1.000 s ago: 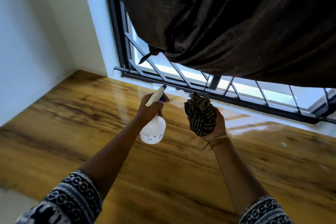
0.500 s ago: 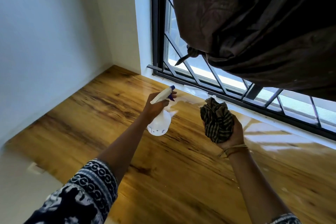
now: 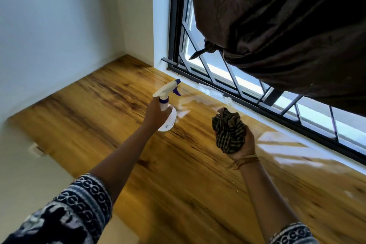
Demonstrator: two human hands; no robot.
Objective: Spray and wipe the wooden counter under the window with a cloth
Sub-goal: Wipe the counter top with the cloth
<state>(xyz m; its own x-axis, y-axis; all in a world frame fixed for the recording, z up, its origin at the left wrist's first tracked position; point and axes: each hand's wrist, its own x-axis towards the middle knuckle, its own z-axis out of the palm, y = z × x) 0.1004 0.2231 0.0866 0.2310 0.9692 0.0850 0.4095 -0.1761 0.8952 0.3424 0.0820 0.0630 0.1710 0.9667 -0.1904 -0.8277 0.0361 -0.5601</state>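
Left hand (image 3: 156, 114) above wooden tabletop (image 3: 122, 125), fingers curled round neck of spray bottle (image 3: 168, 105), nozzle toward window (image 3: 227, 77). Right hand (image 3: 242, 144) palm-up, fingers gripping bunched striped cloth (image 3: 228, 129). Possibly wet streaks near sill; glare obscures.

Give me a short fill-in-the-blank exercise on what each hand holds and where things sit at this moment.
1. The left hand holds a white ____ with a purple nozzle tip.
2. The right hand holds a bunched striped ____ above the counter.
3. The dark curtain is tied in a ____ in front of the window.

Missing words: spray bottle; cloth; knot
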